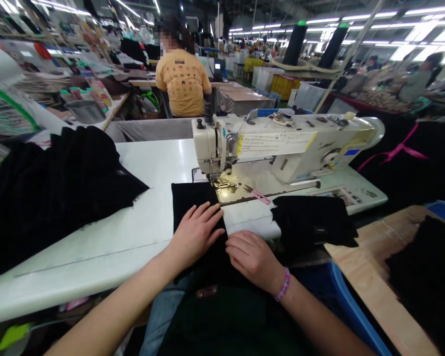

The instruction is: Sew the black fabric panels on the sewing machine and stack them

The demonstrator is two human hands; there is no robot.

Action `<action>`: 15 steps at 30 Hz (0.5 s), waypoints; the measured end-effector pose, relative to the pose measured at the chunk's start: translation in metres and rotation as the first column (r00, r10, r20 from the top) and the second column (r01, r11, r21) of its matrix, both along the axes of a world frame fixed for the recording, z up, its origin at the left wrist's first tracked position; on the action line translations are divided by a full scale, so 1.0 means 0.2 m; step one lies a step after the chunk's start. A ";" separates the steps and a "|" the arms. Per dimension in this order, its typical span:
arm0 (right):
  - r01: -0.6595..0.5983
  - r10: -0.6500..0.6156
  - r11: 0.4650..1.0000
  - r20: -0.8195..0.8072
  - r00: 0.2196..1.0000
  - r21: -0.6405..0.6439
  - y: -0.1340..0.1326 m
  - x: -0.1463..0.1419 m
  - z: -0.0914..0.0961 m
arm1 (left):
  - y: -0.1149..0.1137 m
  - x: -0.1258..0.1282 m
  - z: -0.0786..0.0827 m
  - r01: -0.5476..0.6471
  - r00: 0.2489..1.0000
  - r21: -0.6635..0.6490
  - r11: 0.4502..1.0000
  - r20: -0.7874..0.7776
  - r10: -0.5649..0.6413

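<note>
My left hand [196, 231] lies flat with fingers stretched out on a strip of black cloth [188, 198] that runs up to the presser foot [222, 183] of a cream sewing machine [282, 143]. My right hand [252, 257] rests beside it at the cloth's right edge, fingers curled down onto the fabric near the table's front edge. A purple bead bracelet is on that wrist. Whether the right fingers pinch the cloth is hidden.
A big heap of black cloth [52, 188] covers the left of the white table [133, 237]. More black pieces [311, 220] lie right of the machine, with pink-handled snips [258, 196] by the needle plate. A blue bin [348, 306] and wooden board [378, 267] stand at right. A person in a yellow shirt [183, 79] sits ahead.
</note>
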State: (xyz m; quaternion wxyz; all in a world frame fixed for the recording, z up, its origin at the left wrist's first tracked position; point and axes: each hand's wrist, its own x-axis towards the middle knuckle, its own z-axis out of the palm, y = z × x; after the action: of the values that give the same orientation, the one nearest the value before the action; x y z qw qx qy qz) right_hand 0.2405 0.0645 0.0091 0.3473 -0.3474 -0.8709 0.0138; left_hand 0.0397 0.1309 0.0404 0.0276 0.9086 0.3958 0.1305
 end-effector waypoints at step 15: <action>-0.054 0.040 0.993 -0.129 0.991 -0.106 0.12 -0.02 0.01 | 0.14 -0.05 -0.04 0.017 1.000 0.022 1.000 -0.013 -0.016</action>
State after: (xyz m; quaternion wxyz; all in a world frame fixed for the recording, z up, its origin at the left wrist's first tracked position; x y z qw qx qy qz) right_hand 0.2355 0.0895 0.0111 0.3822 -0.3434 -0.8530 0.0916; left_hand 0.0301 0.1596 0.0327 0.0161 0.9129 0.3870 0.1286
